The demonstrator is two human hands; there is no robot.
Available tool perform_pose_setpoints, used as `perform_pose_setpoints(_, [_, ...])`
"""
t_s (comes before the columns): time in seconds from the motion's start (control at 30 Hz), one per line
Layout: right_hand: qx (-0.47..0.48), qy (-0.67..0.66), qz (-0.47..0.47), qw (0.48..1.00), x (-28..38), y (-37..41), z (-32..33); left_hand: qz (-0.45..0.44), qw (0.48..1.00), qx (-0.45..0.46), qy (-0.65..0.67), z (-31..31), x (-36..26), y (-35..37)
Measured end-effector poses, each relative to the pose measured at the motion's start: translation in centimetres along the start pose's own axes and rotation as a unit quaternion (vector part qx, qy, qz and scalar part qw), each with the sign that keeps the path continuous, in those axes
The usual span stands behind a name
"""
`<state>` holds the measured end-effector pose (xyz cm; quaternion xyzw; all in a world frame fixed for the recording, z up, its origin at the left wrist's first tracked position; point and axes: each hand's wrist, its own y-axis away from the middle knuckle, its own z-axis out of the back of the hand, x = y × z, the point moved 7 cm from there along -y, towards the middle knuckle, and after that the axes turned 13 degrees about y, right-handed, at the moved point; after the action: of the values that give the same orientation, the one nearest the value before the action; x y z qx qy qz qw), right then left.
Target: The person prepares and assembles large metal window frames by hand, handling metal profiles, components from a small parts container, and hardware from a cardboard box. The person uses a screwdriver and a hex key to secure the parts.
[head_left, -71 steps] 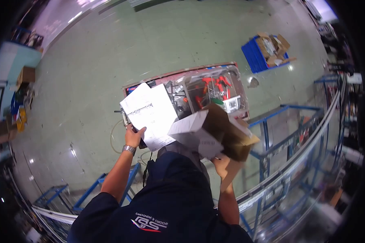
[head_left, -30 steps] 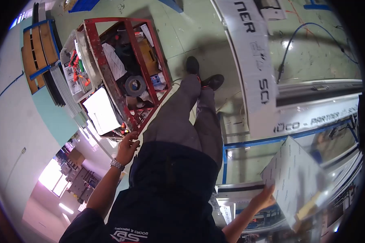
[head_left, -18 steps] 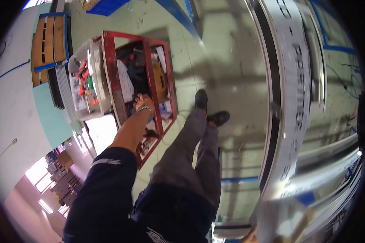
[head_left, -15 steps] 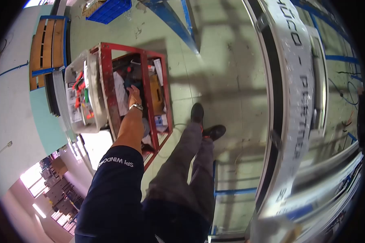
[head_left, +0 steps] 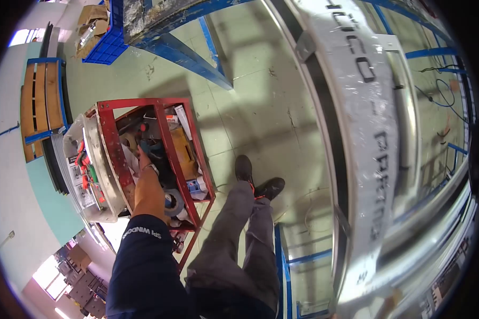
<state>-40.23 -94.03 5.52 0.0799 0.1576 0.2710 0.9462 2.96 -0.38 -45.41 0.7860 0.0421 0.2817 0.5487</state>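
My left hand (head_left: 145, 160) reaches into the upper shelf of a red metal cart (head_left: 158, 122). Its fingers are closed against a dark blue-and-black power tool (head_left: 155, 150) lying there; they are partly hidden, and the tool's exact kind does not show. A yellow case (head_left: 184, 153) lies beside it, beyond a red upright. Nearer to me in the cart is a grey tape roll (head_left: 174, 203). At the bottom right, a blurred skin-toned shape by the long profiles seems to be my right hand (head_left: 391, 303); its fingers cannot be made out.
A clear plastic bin (head_left: 112, 204) with red- and green-handled tools sits on the cart. To the right runs a long film-wrapped profile (head_left: 364, 101). A blue-legged workbench (head_left: 189, 61) and a blue crate (head_left: 107, 49) stand ahead. My shoes are on the tiled floor (head_left: 250, 122).
The view has shifted, so the cart appears lower and further left. My left hand stays inside the cart by the dark tool. The tape roll and more of the workbench now show.
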Motion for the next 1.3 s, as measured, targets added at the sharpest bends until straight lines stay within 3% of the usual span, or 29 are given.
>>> perform_pose_setpoints(0.03, [-0.056, 0.238, 0.123, 0.962, 2.7, 0.8, 0.9, -0.018, 1.0, 0.021, 0.002, -0.1, -0.6, 0.1])
perform_pose_setpoints(0.07, [-0.107, 0.456, 0.235, 0.852, 4.8, 1.7, 0.7, -0.021, 0.999, -0.002, 0.037, 0.6, -0.1, 1.0])
perform_pose_setpoints(0.1, [-0.001, 0.223, 0.186, 0.957, 6.4, 0.2, 1.3, -0.018, 0.995, -0.04, 0.093, 1.5, 0.0, 2.3])
perform_pose_setpoints(0.13, [0.097, -0.034, 0.118, 0.988, 7.5, -0.6, 1.3, -0.018, 0.983, -0.087, 0.158, 3.1, 0.2, 3.5])
perform_pose_setpoints(0.17, [0.177, -0.321, 0.028, 0.93, 0.7, -1.5, -5.6, -0.025, 0.968, -0.135, 0.21, 4.8, 0.6, 5.1])
perform_pose_setpoints(0.27, [0.008, -0.186, 0.1, 0.977, 14.3, -0.4, 3.5, -0.103, 0.923, -0.263, 0.262, 10.6, 0.0, 8.9])
perform_pose_setpoints(0.3, [0.021, -0.173, 0.124, 0.977, 16.6, -0.5, 5.3, -0.133, 0.914, -0.292, 0.247, 12.2, 0.2, 10.3])
perform_pose_setpoints(0.37, [-0.036, -0.063, 0.111, 0.991, 13.1, 0.5, 0.4, -0.178, 0.903, -0.348, 0.18, 15.8, 1.4, 13.6])
perform_pose_setpoints(0.4, [0.008, -0.215, 0.044, 0.976, 18.3, -0.8, 7.3, -0.197, 0.894, -0.377, 0.141, 17.3, 2.1, 15.4])
perform_pose_setpoints(0.5, [0.003, -0.176, 0.113, 0.978, 18.8, -1.8, 8.7, -0.218, 0.836, -0.504, -0.011, 21.0, 3.3, 22.8])
perform_pose_setpoints(0.53, [-0.01, -0.181, 0.133, 0.974, 19.0, -1.6, 9.8, -0.215, 0.862, -0.418, 0.188, 22.3, 4.1, 24.4])
perform_pose_setpoints(0.6, [-0.065, -0.225, 0.124, 0.964, 17.9, -1.1, 9.0, -0.274, 0.863, -0.407, 0.121, 26.3, 6.4, 40.2])
perform_pose_setpoints(0.67, [-0.034, -0.225, 0.101, 0.969, 17.7, -0.7, 8.8, -0.264, 0.759, -0.583, 0.118, 28.3, 7.5, 49.6])
perform_pose_setpoints(0.73, [-0.063, -0.252, 0.083, 0.962, 17.4, -0.4, 8.9, -0.314, 0.754, -0.564, 0.121, 30.4, 7.3, 60.7])
perform_pose_setpoints(0.8, [-0.156, -0.307, 0.102, 0.933, 16.8, -0.5, 9.6, -0.381, 0.693, -0.592, 0.155, 31.2, 6.2, 68.6])
perform_pose_setpoints(0.83, [-0.148, -0.365, 0.053, 0.918, 16.2, 0.4, 10.0, -0.416, 0.659, -0.601, 0.175, 31.5, 5.5, 71.7])
perform_pose_setpoints(0.9, [-0.206, -0.502, 0.027, 0.84, 14.8, 2.1, 10.2, -0.476, 0.615, -0.576, 0.25, 32.2, 4.3, 75.8])
perform_pose_setpoints(0.97, [-0.241, -0.412, -0.048, 0.878, 13.3, 5.8, 11.9, -0.548, 0.541, -0.554, 0.315, 34.2, 3.7, 78.2])
perform_pose_setpoints(1.03, [-0.205, -0.285, -0.162, 0.922, 11.5, 11.1, 12.8, -0.617, 0.454, -0.518, 0.381, 35.4, 2.9, 79.1])
perform_pose_setpoints(1.07, [-0.162, -0.26, -0.221, 0.926, 10.1, 14.2, 11.6, -0.659, 0.412, -0.413, 0.475, 36.1, 2.2, 80.9])
perform_pose_setpoints(1.1, [-0.112, -0.232, -0.274, 0.926, 8.9, 17.3, 10.5, -0.64, 0.436, -0.402, 0.488, 37.2, 2.0, 82.3])
perform_pose_setpoints(1.13, [-0.127, -0.208, -0.314, 0.918, 7.7, 21.0, 9.6, -0.686, 0.354, -0.419, 0.478, 38.6, 1.5, 83.5])
perform_pose_setpoints(1.17, [-0.14, -0.185, -0.353, 0.906, 6.5, 24.7, 8.7, -0.676, 0.369, -0.474, 0.427, 40.7, 1.3, 83.0])
perform_pose_setpoints(1.23, [-0.276, -0.254, -0.448, 0.812, 4.3, 33.2, 10.4, -0.693, 0.409, -0.313, 0.505, 42.9, -0.9, 86.4])
perform_pose_setpoints(1.27, [-0.329, -0.288, -0.488, 0.756, 4.0, 36.2, 11.5, -0.742, 0.347, -0.151, 0.554, 44.3, -3.1, 86.8])
perform_pose_setpoints(1.3, [-0.387, -0.319, -0.518, 0.693, 3.9, 39.1, 12.6, -0.729, 0.357, 0.007, 0.584, 45.3, -5.4, 86.4])
